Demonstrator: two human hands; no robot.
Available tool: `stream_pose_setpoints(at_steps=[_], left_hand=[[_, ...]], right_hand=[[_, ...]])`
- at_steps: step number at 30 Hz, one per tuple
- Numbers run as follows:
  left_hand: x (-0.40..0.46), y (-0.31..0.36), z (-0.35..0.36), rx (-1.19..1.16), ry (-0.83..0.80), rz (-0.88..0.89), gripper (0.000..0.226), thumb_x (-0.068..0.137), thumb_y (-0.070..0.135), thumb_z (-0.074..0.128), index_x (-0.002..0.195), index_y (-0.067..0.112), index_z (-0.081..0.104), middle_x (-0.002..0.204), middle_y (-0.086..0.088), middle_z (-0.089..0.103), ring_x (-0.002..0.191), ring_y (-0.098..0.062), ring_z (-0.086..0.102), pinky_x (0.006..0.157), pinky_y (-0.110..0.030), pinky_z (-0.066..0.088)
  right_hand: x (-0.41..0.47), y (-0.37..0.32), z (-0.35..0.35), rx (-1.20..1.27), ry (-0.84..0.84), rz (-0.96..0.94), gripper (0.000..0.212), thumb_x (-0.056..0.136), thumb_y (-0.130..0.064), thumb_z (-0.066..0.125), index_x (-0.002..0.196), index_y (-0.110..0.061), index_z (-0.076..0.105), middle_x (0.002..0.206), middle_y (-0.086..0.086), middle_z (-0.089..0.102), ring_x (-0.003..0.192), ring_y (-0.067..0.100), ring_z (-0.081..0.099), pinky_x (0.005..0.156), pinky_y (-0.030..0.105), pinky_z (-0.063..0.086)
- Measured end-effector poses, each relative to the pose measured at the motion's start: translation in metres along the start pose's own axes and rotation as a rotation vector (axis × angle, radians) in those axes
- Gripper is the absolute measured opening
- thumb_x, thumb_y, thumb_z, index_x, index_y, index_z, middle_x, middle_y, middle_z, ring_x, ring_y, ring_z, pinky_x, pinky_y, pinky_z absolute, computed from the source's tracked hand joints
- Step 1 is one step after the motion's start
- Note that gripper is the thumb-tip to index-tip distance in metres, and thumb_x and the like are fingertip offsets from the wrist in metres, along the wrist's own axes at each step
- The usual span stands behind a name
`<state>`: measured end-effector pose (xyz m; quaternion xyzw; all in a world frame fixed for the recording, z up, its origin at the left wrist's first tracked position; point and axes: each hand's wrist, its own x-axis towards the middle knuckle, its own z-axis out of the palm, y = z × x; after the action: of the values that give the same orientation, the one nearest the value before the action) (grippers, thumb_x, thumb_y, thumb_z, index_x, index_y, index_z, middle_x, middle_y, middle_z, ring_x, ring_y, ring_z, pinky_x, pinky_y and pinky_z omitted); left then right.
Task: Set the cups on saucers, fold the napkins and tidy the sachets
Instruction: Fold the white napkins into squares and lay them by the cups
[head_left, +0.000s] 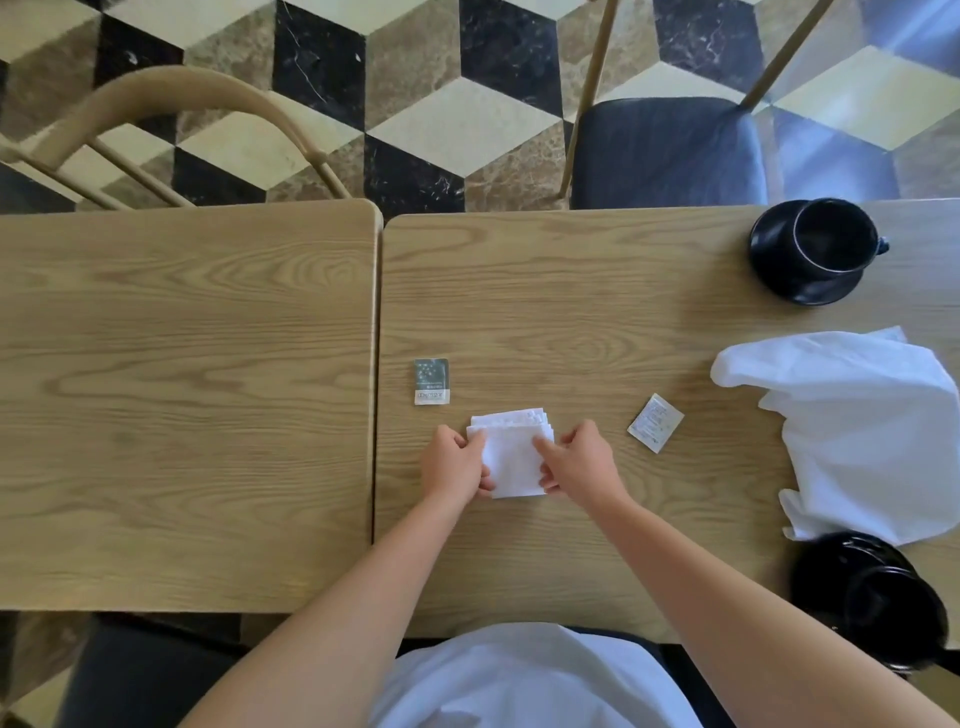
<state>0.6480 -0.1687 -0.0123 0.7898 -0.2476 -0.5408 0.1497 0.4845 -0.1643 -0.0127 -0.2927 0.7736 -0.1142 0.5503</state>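
— Any readable print on the grey-green sachet (431, 381) or white sachet (655, 423)?
— Too blurred.
— Hands?
— Left hand (453, 464), right hand (577, 461) pinching folded napkin (511, 457) on table (571, 291), mid-front.

Two black cups, far right (834, 235) and near right (883, 610), each on a saucer, far (810, 288) and near (831, 551); two sachets, left (431, 381) and right (655, 423); two white napkins, folded (511, 457) and loose (852, 431); two tables, left (182, 405) and right (597, 322); two chairs, far left (171, 93) and far right (670, 150).

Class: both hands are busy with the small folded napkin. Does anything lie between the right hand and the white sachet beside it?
Nothing visible does: bare table separates the right hand from the white sachet.
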Motion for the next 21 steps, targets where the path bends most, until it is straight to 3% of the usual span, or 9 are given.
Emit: stream_pose_setpoints(at_steps=[4,7,10,14,17,21], left_hand=[[-0.009,0.002,0.006,-0.027,0.014,0.053,0.027,0.09,0.038,0.054,0.076,0.017,0.046,0.058,-0.004,0.057,0.047,-0.021,0.054,0.046,-0.025,0.039],[-0.015,-0.004,0.008,-0.149,-0.143,0.012,0.031,0.08,0.028,0.05,0.05,0.023,0.045,0.048,0.004,0.042,0.044,-0.016,0.036,0.043,-0.023,0.028],[-0.014,-0.013,0.013,-0.174,-0.227,-0.06,0.039,0.08,0.025,0.05,0.041,0.022,0.046,0.046,0.004,0.041,0.043,-0.016,0.038,0.041,-0.021,0.022],[0.0,-0.009,0.022,-0.13,-0.239,-0.109,0.052,0.09,0.025,0.045,0.038,0.023,0.048,0.043,0.007,0.039,0.04,-0.015,0.04,0.039,-0.02,0.023],[0.01,0.0,0.028,-0.12,-0.208,-0.143,0.047,0.089,0.023,0.044,0.045,0.021,0.059,0.04,0.005,0.045,0.031,-0.013,0.045,0.037,-0.016,0.03],[0.019,0.005,0.036,-0.059,-0.135,-0.142,0.032,0.082,0.026,0.045,0.051,0.017,0.053,0.039,0.003,0.047,0.032,-0.016,0.042,0.036,-0.017,0.027]], right_hand=[[-0.017,-0.004,0.007,-0.002,0.036,-0.152,0.023,0.087,-0.029,0.056,0.074,-0.011,0.049,0.067,0.007,0.071,0.047,0.011,0.069,0.045,0.026,0.05],[-0.022,-0.014,0.014,0.014,-0.225,-0.096,0.024,0.083,-0.021,0.05,0.065,-0.007,0.056,0.057,0.007,0.068,0.043,0.018,0.062,0.044,0.026,0.049],[-0.016,-0.019,0.021,0.002,-0.395,-0.005,0.03,0.087,-0.017,0.045,0.06,-0.013,0.059,0.054,0.005,0.063,0.04,0.015,0.054,0.04,0.018,0.041],[-0.004,-0.022,0.029,0.033,-0.358,0.007,0.039,0.094,-0.011,0.038,0.06,-0.014,0.057,0.041,-0.01,0.057,0.038,0.005,0.051,0.036,0.013,0.035],[0.004,-0.025,0.032,0.019,-0.338,0.036,0.037,0.093,-0.019,0.039,0.063,-0.014,0.06,0.041,-0.006,0.059,0.032,0.006,0.051,0.034,0.013,0.033],[0.017,-0.023,0.037,-0.039,-0.316,0.084,0.038,0.08,-0.032,0.04,0.05,-0.02,0.061,0.047,0.003,0.064,0.034,0.015,0.051,0.036,0.013,0.032]])
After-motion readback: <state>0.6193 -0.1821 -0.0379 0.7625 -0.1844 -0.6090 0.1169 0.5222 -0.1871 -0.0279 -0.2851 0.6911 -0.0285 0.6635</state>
